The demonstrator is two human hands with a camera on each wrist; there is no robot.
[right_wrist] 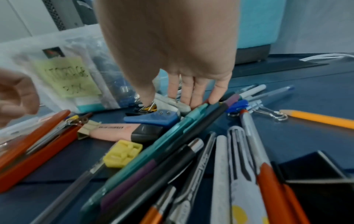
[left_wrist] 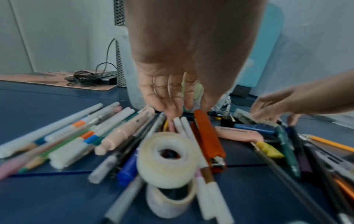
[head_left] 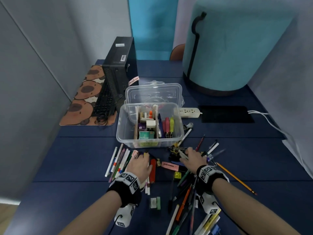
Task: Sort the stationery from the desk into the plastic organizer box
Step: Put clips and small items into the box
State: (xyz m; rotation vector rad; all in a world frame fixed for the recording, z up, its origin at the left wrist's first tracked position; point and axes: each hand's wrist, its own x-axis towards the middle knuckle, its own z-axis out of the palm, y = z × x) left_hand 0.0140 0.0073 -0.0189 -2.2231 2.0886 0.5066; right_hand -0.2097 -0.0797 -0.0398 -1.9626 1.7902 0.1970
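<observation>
The clear plastic organizer box [head_left: 123,133] stands mid-desk, with dividers and several items inside; a yellow note [right_wrist: 67,77] is stuck on its front wall. Pens, markers and clips lie scattered in front of it. My left hand [head_left: 143,156] reaches down with straight fingers [left_wrist: 172,106] onto the far ends of a row of pens [head_left: 118,161], beside an orange stapler [left_wrist: 208,141]. My right hand [head_left: 188,152] hovers over a heap of binder clips. Its straight fingers [right_wrist: 188,94] touch a white-grey object [right_wrist: 172,104], and its thumb is at a yellow clip. A pink highlighter [head_left: 169,165] lies between the hands.
The box's lid [head_left: 153,92] leans behind it. A computer tower [head_left: 120,65], keyboard [head_left: 104,102] and patterned mat [head_left: 81,102] are at the back left. A power strip [head_left: 189,112] and black pad [head_left: 225,114] lie to the right. Two tape rolls [left_wrist: 166,159] sit under my left wrist.
</observation>
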